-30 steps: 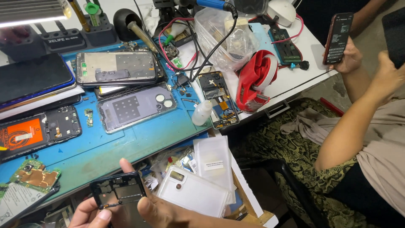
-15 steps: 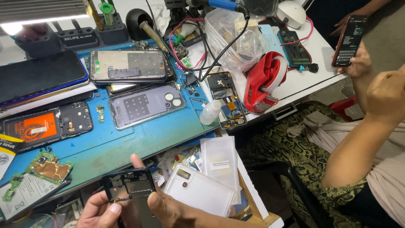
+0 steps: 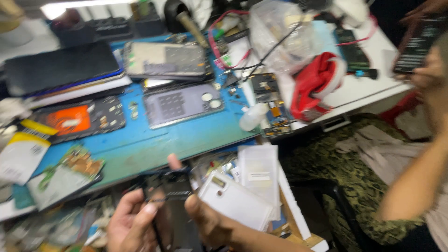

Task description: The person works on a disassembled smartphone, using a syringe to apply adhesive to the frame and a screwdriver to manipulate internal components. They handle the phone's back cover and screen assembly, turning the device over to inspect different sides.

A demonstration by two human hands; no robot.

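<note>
Two hands hold one part: your left hand and right hand both grip the dark phone frame low in the view, just in front of the near edge of the table. The fingers of the left hand are curled around the frame's left side, and the right thumb rises over its top edge, so the frame is braced from both sides and, by the look of it, kept steady and angled toward you for close inspection. Just right of your right hand lies a white back cover, partly overlapping a clear flat packet with a pale rectangular label. On the blue work mat, a grey phone back lies face down, and an opened phone with an orange patch lies to its left. At the left edge of the table sits a white and yellow packet; the view is too blurred to show more of it. A red and white object sits at the right of the table. Another person's hand holds a dark phone at far right.
</note>
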